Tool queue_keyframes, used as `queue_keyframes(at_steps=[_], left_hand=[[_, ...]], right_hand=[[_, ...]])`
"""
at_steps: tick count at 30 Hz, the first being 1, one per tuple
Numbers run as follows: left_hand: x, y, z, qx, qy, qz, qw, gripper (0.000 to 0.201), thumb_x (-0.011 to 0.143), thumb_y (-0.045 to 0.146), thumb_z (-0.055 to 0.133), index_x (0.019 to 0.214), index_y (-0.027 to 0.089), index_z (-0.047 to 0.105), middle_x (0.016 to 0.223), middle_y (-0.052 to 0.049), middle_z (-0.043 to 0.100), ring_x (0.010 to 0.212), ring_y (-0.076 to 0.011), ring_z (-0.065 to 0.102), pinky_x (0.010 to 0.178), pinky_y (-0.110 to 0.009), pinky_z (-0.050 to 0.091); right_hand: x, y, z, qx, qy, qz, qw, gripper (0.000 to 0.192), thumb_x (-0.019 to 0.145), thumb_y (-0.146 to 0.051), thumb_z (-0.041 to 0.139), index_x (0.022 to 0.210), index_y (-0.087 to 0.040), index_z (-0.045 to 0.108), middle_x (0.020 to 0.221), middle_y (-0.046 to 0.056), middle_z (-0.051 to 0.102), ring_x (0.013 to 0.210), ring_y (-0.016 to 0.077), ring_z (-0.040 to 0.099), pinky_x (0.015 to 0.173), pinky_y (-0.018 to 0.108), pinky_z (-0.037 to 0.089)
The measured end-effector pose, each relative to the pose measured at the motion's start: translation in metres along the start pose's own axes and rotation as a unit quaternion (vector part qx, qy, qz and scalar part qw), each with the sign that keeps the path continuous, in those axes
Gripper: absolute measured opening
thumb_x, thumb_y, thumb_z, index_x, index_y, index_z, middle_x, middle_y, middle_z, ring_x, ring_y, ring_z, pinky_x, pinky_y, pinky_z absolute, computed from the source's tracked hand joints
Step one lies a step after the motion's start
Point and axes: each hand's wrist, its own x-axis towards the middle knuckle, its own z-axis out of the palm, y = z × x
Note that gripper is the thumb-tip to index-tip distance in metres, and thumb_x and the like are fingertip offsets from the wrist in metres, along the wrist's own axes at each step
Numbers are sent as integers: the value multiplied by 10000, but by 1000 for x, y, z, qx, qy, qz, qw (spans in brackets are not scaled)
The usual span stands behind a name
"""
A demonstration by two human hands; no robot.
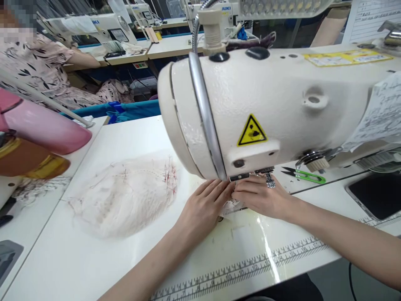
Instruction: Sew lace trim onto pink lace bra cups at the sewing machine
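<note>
Left hand (203,209), right hand (260,196) flat on lace piece (230,206) under sewing machine (266,108).

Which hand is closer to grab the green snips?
Probably the right hand: the green snips lie on its side of the sewing machine, while the left hand sits farther away.

**Colours at the sewing table**

The sewing machine (282,104) is cream, with a yellow-and-black warning triangle (252,131). The table (125,138) is white, a black-marked ruler strip (250,267) along its near edge. The lace piece (125,196) is pale pinkish-white with red threads. The snips (305,175) have green handles.
</note>
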Motion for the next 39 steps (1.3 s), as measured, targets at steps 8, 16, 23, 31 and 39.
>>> queue_keyframes(at_steps=[8, 16, 23, 31, 39], left_hand=[[-1, -7, -5, 21, -47, 9, 999, 531, 791, 101, 450, 1319, 148, 475, 1332, -70, 549, 1217, -221, 521, 1041, -412, 398], [-1, -13, -8, -3, -56, 4, 998, 637, 719, 49, 479, 1343, 172, 446, 1348, -72, 534, 1213, -244, 524, 982, -449, 420], [1, -11, -10, 1, -65, -15, 998, 663, 710, 48, 465, 1353, 206, 438, 1334, -52, 550, 1208, -229, 526, 969, -419, 418], [4, 3, -7, 49, -69, -52, 995, 581, 739, 158, 471, 1319, 164, 475, 1279, -78, 593, 1141, -251, 559, 1008, -442, 364], [6, 6, -5, 70, -54, -68, 994, 527, 777, 187, 481, 1303, 174, 494, 1275, -80, 596, 1084, -264, 591, 967, -464, 383]], right_hand=[[-3, -1, 10, 18, -15, 2, 1000, 261, 810, 8, 479, 844, -206, 624, 837, -26, 672, 825, 111, 583, 733, 263, 435], [-6, -4, 16, -7, -27, -3, 1000, 224, 861, -18, 458, 927, -182, 596, 884, -26, 672, 888, 115, 579, 764, 265, 428], [-6, -5, 16, -11, -9, -3, 1000, 226, 830, 7, 492, 923, -170, 597, 875, -21, 675, 895, 123, 596, 753, 274, 410], [-2, -9, 3, -84, 15, 23, 996, 238, 826, 6, 467, 840, -183, 611, 830, -36, 675, 852, 109, 579, 589, 291, 281], [-1, -10, -3, -101, -17, 53, 993, 268, 864, -22, 421, 872, -196, 625, 900, -28, 673, 874, 119, 566, 655, 318, 311]])
